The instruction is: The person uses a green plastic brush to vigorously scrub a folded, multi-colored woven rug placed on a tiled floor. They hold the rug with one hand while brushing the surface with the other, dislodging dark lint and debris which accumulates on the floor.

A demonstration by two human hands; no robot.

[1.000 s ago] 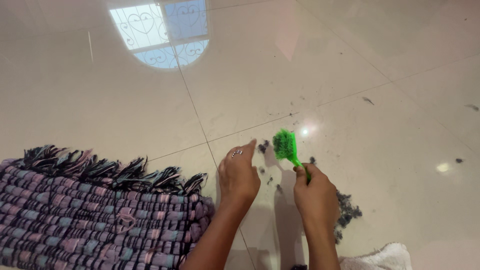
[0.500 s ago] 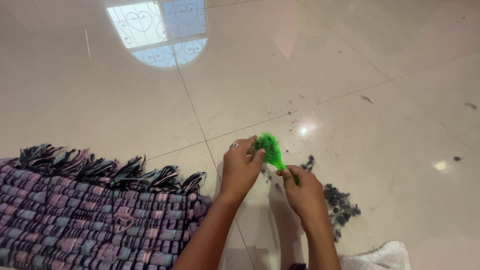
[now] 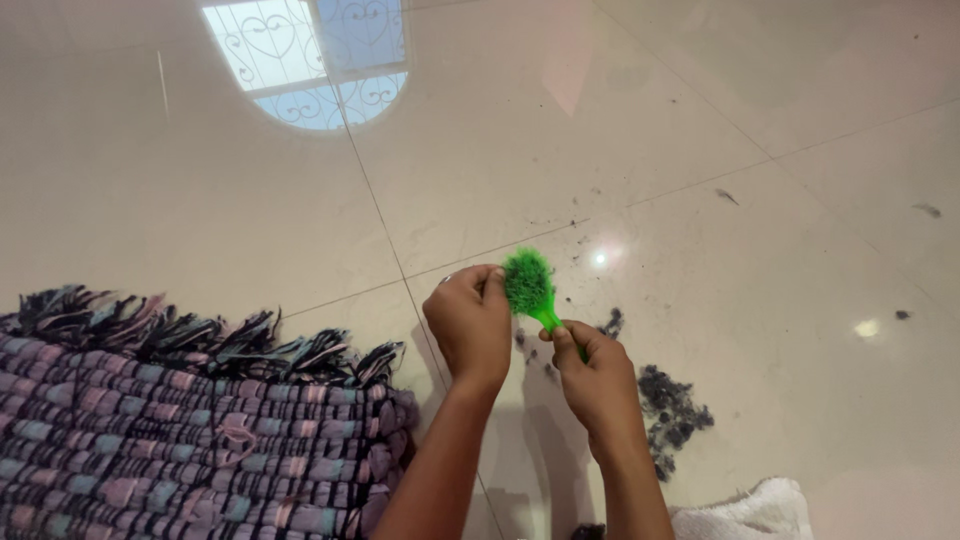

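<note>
Bright, even daylight; glossy floor (image 3: 700, 120) mirrors an arched window (image 3: 310, 60) w/ glare, far above fingers (image 3: 490, 285). Soft arm shadows below them. Sharp focus, slight edge distortion.

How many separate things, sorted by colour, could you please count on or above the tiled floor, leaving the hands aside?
Green: 1, the green plastic bristle brush, handle in the right hand, bristles touched by the left hand.
Purple-striped: 1, the woven fringed rug.
White: 1, the white towel.
Dark grey: 1, the pile of lint.
Total: 4
</note>
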